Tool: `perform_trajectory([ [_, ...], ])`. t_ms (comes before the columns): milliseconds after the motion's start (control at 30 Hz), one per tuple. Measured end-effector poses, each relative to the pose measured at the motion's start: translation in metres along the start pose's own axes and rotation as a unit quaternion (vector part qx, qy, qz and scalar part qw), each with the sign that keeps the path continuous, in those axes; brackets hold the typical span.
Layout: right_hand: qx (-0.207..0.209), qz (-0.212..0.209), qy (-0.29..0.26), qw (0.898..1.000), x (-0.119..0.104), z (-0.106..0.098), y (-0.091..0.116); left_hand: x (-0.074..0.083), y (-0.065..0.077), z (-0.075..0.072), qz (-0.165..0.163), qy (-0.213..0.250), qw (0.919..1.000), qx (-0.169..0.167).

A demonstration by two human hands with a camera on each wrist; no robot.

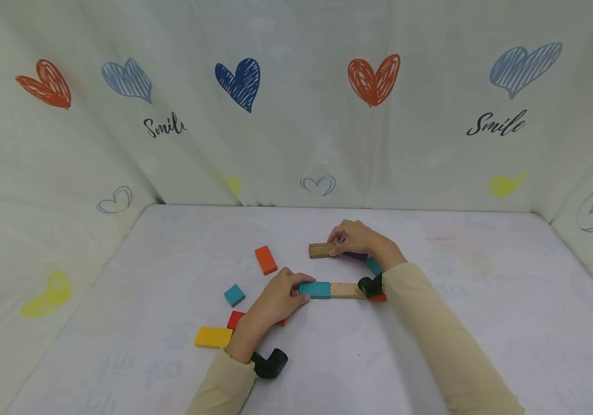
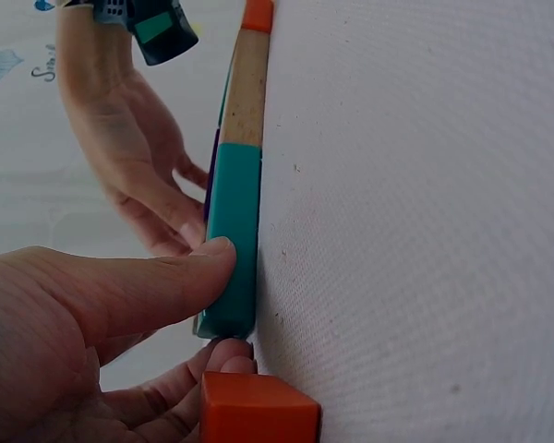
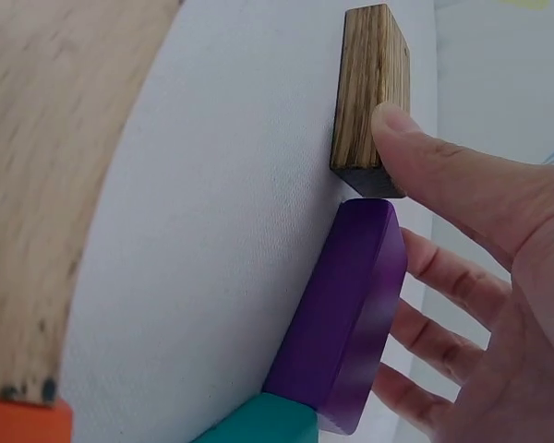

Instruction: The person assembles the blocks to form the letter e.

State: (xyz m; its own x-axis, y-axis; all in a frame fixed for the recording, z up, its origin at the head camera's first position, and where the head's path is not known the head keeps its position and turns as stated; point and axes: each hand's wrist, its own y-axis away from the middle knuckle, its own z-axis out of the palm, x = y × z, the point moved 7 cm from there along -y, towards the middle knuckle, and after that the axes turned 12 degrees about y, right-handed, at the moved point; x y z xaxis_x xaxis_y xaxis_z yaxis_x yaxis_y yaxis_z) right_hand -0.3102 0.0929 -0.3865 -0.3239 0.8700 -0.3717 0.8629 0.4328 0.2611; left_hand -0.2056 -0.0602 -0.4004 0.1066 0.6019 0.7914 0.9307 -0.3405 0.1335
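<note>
Bare hands handling toy blocks on a white cloth (image 1: 457, 300). The right hand (image 1: 357, 237) pinches a striped-grain wooden block (image 1: 320, 251) near one end, thumb laid on its side; the remaining fingers stand apart behind a purple block (image 3: 332, 305), whether touching it cannot be told. The left hand (image 1: 278, 292) grips the free end of a teal rectangular block (image 1: 318, 290) between thumb and fingers. Good practice would be to keep the right pinch light and square to the long sides, so that the striped-grain block stays parallel to the purple one without nudging it; the left grip best serves as a quiet brace, since sideways pressure could skew the row. That row runs from the left fingertips through a pale wooden block (image 1: 344, 290) to an orange end block (image 2: 258, 14). Materials: the purple and teal faces are smooth and painted, with softened edges; the pale block shows small dark flecks, the striped-grain one close dark lines and crisp corners. A second teal block (image 3: 268, 423) abuts the purple one, beyond its end farther from the right thumb. Beside the left fingers lies a loose orange block (image 2: 258, 411).
</note>
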Motion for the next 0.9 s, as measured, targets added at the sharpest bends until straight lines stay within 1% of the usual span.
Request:
perform_trajectory([
  [367, -0.010, 0.032, -0.014, 0.999, 0.0001, -0.0025, -0.0051, 0.0002, 0.0012, -0.0003, 0.013, -0.003, 0.9999, -0.002],
  [467, -0.012, 0.035, -0.011, 0.999, -0.0009, -0.0038, -0.0052, 0.0010, 0.0012, -0.0007, 0.015, -0.002, 0.9999, -0.003],
  [700, -0.016, 0.039, -0.003, 0.999, -0.0008, -0.0039, -0.0063, 0.0012, 0.0012, -0.0008, 0.010, -0.001, 1.0000, -0.002],
  [900, -0.018, 0.047, -0.010, 0.999, 0.0005, -0.0036, -0.0070, 0.0008, 0.0003, -0.0006, 0.012, -0.004, 0.9999, 0.000],
])
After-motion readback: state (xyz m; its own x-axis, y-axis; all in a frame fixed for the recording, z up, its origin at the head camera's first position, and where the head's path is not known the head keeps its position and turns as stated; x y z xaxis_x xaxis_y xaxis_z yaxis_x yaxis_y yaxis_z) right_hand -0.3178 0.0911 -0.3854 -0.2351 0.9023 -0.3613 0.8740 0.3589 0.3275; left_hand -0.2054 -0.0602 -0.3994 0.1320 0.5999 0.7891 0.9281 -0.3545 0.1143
